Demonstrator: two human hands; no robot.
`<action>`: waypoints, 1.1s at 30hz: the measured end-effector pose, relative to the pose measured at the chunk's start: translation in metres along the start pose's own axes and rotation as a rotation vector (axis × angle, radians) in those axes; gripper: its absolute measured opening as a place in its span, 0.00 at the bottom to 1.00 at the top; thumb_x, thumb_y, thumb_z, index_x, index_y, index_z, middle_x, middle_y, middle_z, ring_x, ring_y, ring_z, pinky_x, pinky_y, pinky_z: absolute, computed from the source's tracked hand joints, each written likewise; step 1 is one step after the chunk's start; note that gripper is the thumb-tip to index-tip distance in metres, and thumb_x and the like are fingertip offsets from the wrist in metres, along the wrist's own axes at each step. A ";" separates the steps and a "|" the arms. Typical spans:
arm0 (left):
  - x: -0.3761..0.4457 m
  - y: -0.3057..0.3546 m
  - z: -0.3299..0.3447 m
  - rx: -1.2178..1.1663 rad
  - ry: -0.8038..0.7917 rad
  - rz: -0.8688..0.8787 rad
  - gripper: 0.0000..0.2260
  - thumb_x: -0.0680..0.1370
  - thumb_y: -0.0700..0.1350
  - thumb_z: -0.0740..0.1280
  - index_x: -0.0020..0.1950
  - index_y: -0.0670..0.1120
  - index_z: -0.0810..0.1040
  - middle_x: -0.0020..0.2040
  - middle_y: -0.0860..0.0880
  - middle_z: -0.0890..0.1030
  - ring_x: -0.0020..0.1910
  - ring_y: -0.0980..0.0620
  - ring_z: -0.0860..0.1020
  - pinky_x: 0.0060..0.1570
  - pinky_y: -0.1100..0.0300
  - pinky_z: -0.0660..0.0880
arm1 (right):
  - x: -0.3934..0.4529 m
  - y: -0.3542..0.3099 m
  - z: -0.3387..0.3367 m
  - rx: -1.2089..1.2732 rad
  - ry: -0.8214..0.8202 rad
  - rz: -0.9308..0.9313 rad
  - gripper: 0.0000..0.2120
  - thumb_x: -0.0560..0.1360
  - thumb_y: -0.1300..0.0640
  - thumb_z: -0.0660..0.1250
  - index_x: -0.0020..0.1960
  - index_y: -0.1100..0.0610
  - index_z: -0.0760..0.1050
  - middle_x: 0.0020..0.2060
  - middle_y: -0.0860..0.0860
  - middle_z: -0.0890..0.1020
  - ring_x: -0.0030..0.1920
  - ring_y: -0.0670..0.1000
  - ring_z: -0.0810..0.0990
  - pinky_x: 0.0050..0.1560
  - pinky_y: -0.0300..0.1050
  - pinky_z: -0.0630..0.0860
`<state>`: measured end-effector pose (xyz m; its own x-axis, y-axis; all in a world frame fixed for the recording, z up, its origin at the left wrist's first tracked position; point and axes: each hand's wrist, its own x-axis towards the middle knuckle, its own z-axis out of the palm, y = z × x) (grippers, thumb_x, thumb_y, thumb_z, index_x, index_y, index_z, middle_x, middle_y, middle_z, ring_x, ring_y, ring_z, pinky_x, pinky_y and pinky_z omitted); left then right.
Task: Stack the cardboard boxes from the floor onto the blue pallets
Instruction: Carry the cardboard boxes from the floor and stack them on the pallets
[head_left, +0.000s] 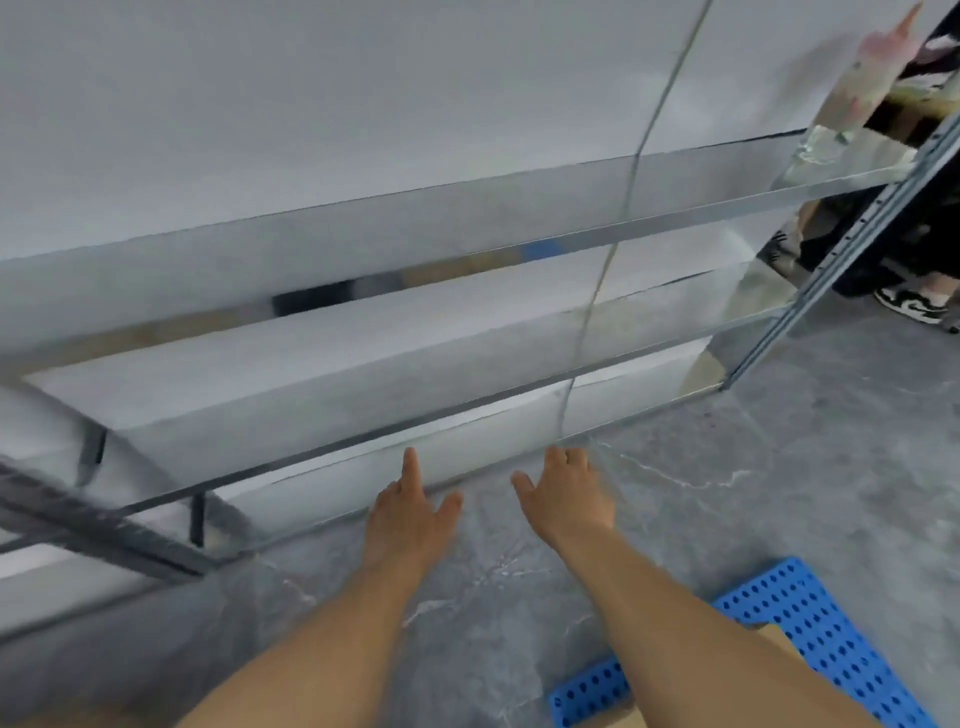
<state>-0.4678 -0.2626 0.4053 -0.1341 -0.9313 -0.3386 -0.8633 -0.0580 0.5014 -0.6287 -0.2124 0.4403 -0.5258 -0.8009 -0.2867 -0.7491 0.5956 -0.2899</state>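
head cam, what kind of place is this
Probably a warehouse or stockroom: metal shelving along a white wall, a grey concrete-look floor, and a blue perforated pallet low right.

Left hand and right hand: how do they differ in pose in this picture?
The left hand has its index finger stretched straight forward, while the right hand has its fingers bent slightly at the tips. The left hand's thumb points right; the right hand's thumb points left. Both are empty, palm down, reaching forward above the grey floor near the metal shelf.
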 end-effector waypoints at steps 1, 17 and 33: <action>-0.005 -0.011 -0.003 -0.010 0.020 -0.028 0.37 0.75 0.63 0.57 0.76 0.54 0.41 0.72 0.42 0.66 0.69 0.43 0.65 0.65 0.52 0.64 | -0.003 -0.009 0.004 -0.013 -0.008 -0.042 0.25 0.78 0.42 0.54 0.67 0.56 0.64 0.65 0.54 0.67 0.63 0.56 0.68 0.56 0.51 0.70; -0.208 -0.223 -0.063 -0.224 0.402 -0.583 0.36 0.76 0.61 0.58 0.77 0.50 0.43 0.71 0.45 0.68 0.69 0.45 0.66 0.66 0.48 0.65 | -0.186 -0.176 0.119 -0.227 -0.288 -0.724 0.26 0.76 0.41 0.56 0.68 0.57 0.65 0.65 0.55 0.67 0.64 0.57 0.69 0.58 0.51 0.70; -0.409 -0.365 -0.033 -0.448 0.584 -0.985 0.36 0.75 0.62 0.58 0.76 0.54 0.44 0.68 0.45 0.71 0.63 0.44 0.72 0.62 0.48 0.69 | -0.403 -0.224 0.208 -0.433 -0.387 -1.138 0.27 0.76 0.41 0.57 0.68 0.58 0.63 0.64 0.56 0.68 0.62 0.57 0.71 0.58 0.52 0.70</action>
<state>-0.0819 0.1274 0.3866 0.8178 -0.4341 -0.3777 -0.2138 -0.8386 0.5010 -0.1651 -0.0096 0.4304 0.5925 -0.7297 -0.3413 -0.8056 -0.5387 -0.2468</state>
